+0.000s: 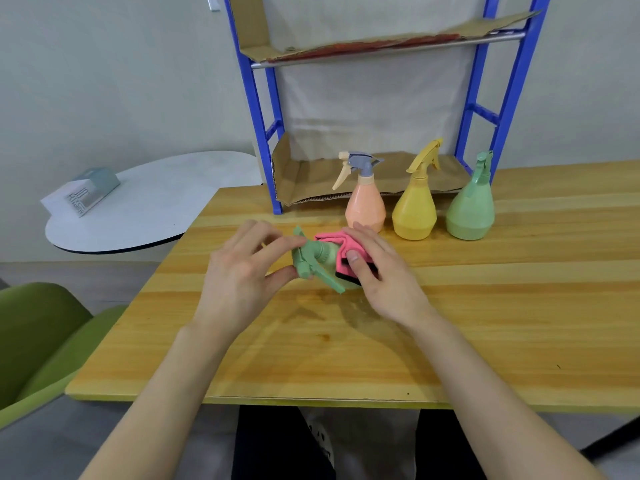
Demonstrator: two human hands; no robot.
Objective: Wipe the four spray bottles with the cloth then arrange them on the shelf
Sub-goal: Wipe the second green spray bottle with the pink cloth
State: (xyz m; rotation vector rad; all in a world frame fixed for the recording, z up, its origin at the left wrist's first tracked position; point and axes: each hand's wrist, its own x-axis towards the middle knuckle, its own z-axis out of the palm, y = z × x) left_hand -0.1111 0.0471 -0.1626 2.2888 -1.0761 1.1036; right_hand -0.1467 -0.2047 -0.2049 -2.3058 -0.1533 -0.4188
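Observation:
My left hand [242,268] pinches the spray head of a green spray bottle [317,259] that is tipped over, its nozzle end toward me. My right hand [377,271] grips a pink cloth [346,254] wrapped round that bottle's body, which the cloth mostly hides. Behind them, three bottles stand upright in a row on the wooden table [485,323]: a peach one [365,206], a yellow one [415,211] and a second green one [470,213]. The blue shelf [273,140] stands just beyond them, with cardboard lining its bottom and upper levels.
A white oval table [149,206] with a small box [86,194] on it stands to the left. A green chair [38,341] is at my lower left. The wall is right behind the shelf.

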